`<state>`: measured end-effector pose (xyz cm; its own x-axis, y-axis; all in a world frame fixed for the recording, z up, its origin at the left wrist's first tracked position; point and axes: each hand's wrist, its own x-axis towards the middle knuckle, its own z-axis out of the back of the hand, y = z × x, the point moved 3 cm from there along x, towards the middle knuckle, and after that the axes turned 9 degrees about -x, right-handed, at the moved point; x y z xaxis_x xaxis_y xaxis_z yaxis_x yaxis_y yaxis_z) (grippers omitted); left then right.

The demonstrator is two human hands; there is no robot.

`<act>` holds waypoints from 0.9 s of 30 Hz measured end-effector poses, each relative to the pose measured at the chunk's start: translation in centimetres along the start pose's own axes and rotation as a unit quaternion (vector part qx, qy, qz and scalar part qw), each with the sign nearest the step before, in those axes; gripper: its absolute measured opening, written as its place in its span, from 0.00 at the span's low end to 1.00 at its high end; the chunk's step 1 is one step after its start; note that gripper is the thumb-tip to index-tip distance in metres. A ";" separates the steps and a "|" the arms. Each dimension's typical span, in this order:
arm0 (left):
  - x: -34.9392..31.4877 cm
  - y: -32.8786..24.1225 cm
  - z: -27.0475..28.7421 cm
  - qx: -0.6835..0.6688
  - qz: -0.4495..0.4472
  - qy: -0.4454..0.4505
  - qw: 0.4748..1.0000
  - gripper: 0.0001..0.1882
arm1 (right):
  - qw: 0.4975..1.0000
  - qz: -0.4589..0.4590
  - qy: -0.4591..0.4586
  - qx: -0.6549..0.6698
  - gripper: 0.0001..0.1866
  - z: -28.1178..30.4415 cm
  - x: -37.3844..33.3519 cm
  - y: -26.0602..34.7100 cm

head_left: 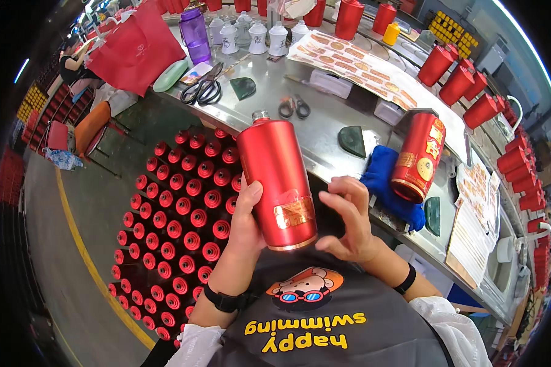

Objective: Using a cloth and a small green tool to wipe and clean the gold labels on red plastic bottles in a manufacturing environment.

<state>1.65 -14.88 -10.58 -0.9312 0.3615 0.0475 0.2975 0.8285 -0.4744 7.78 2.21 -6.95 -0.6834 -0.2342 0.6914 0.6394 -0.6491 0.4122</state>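
Observation:
A shiny red bottle (pixel 269 156) with a clear glass neck stands tilted in my left hand (pixel 246 214), whose thumb and fingers wrap its left side. Low on its front, toward the right, sits a gold decal (pixel 292 212). My right hand (pixel 349 221) is just right of the bottle's base, fingers apart and curved, apparently not touching it. Further right, another red bottle (pixel 419 153) with gold decals leans on a blue cloth (pixel 382 178) at the table edge. Dark green scraper blades lie around: one (pixel 352 140) beyond my right hand, another (pixel 433 215) beside the cloth.
On the metal table (pixel 324 137) are small scissors (pixel 294 107), large black scissors (pixel 203 90), a decal sheet (pixel 355 66) and a purple water bottle (pixel 194 37). Many red bottles (pixel 188 208) crowd the floor at left. More red bottles (pixel 436 64) line a conveyor behind.

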 end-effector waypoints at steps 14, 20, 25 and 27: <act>-0.6 0.6 0.3 0.004 0.051 0.024 0.998 0.32 | 0.848 -0.313 0.025 0.428 0.41 -3.4 -0.2 -3.1; -1.3 1.5 0.4 0.048 0.091 -0.012 0.995 0.33 | 0.543 -0.479 0.022 0.689 0.35 -7.1 -0.8 -3.0; -2.7 -1.1 1.6 0.471 -0.014 0.023 0.882 0.34 | 0.485 -0.455 0.043 0.746 0.37 -8.1 -1.7 -3.4; -2.9 -1.1 2.2 0.543 -0.099 0.030 0.833 0.31 | 0.458 -0.458 0.077 0.758 0.36 -8.5 -2.1 -3.3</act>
<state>3.54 -17.80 -12.14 -0.9172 0.3122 0.2476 -0.2570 0.0111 -0.9663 4.14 -1.33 -14.76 -0.8516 -0.4900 -0.1860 -0.5105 0.6951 0.5061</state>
